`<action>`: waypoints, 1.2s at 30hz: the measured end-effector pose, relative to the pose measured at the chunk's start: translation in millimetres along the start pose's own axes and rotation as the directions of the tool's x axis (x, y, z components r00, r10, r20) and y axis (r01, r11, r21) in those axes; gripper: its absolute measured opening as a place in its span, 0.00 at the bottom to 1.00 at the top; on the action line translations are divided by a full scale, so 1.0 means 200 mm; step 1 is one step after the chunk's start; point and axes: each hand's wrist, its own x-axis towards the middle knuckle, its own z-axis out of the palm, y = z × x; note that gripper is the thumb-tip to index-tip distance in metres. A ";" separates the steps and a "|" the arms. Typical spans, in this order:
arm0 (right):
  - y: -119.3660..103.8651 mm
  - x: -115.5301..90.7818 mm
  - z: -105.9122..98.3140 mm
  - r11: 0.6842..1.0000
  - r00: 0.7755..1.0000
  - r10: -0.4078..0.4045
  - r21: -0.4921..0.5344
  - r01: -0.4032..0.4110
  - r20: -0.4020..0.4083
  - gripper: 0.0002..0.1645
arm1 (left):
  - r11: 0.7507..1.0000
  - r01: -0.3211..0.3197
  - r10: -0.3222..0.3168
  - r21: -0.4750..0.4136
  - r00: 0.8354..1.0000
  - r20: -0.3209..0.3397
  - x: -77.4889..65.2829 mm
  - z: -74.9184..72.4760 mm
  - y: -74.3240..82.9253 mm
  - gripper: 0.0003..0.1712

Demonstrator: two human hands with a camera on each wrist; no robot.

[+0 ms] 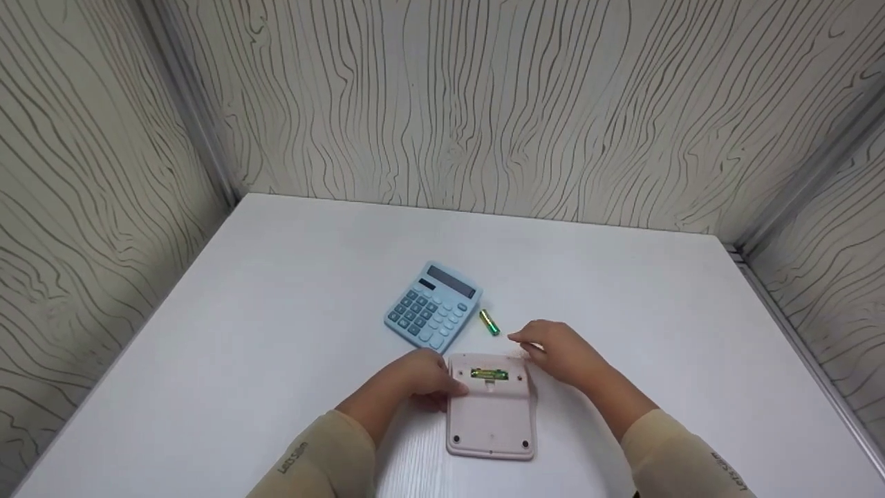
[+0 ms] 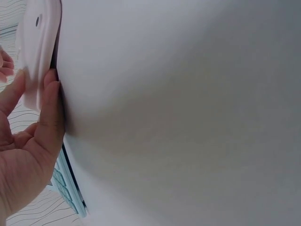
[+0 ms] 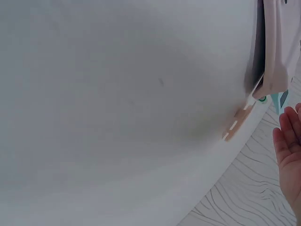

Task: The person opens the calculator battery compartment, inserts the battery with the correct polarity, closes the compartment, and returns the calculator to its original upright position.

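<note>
A pale pink calculator (image 1: 491, 422) lies face down in front of me, its keys hidden. In its uncovered battery slot sits a green-and-gold battery (image 1: 489, 374). My left hand (image 1: 425, 377) grips the calculator's left edge, thumb on the back and fingers beneath, as the left wrist view shows. Beyond the top edge, a second green-and-gold battery (image 1: 489, 322) lies on the table. My right hand (image 1: 556, 349) hovers by the calculator's upper right corner, fingertips just short of that loose battery. Its fingers (image 3: 292, 129) are loosely bent and hold nothing.
A light blue calculator (image 1: 434, 306) lies face up behind the left hand, beside the loose battery. The white table (image 1: 311, 277) meets wood-patterned panels (image 1: 449, 104) at the back and sides.
</note>
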 end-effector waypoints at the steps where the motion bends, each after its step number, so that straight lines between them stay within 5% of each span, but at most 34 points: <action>1: 0.02 0.00 0.00 1.000 1.000 0.015 -0.011 -0.015 -0.007 0.16 | 1.000 -0.001 0.001 -0.001 1.000 0.000 0.00 0.00 0.00 0.13; 14: 0.16 -0.05 0.06 0.988 1.000 -0.017 -0.153 0.020 0.021 0.16 | 1.000 -0.002 0.002 0.010 1.000 -0.008 0.00 0.00 0.00 0.13; 24: 0.16 -0.04 0.11 0.977 0.993 0.102 -0.195 -0.089 0.056 0.17 | 1.000 -0.005 0.005 0.025 1.000 0.000 0.01 0.00 0.00 0.13; 36: 0.12 -0.04 0.05 0.977 0.995 0.104 -0.187 -0.104 -0.010 0.06 | 1.000 -0.003 0.003 0.012 1.000 -0.006 0.01 0.00 -0.01 0.14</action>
